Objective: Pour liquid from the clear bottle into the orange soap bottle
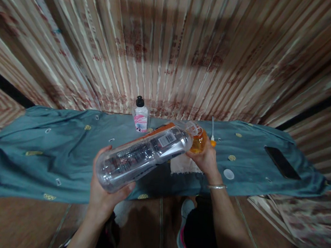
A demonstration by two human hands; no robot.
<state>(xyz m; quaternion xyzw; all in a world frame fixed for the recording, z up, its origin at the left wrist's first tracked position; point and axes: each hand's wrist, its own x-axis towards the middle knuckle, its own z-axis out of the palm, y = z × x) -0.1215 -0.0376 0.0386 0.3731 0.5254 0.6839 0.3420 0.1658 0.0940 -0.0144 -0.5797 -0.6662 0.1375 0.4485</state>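
My left hand [106, 196] is wrapped round the bottom end of a large clear plastic bottle [141, 157], which lies tilted across the middle with its neck toward the right. A barcode and printing show on its side. My right hand [204, 159] grips a smaller amber bottle [199, 140] right at the large bottle's neck; I cannot tell whether the two mouths touch. Beyond my right hand lies an orange-and-white pump top [212, 141] with a thin tube. A pale cloth [186, 165] is spread partly under the amber bottle and my right hand.
A clear bottle with a pink label and black cap [141, 117] stands at the back. On the right are a white round lid [229, 174] and a black phone [282, 163]. A teal patterned cloth [62, 148] covers the table; striped curtains [169, 53] hang close behind.
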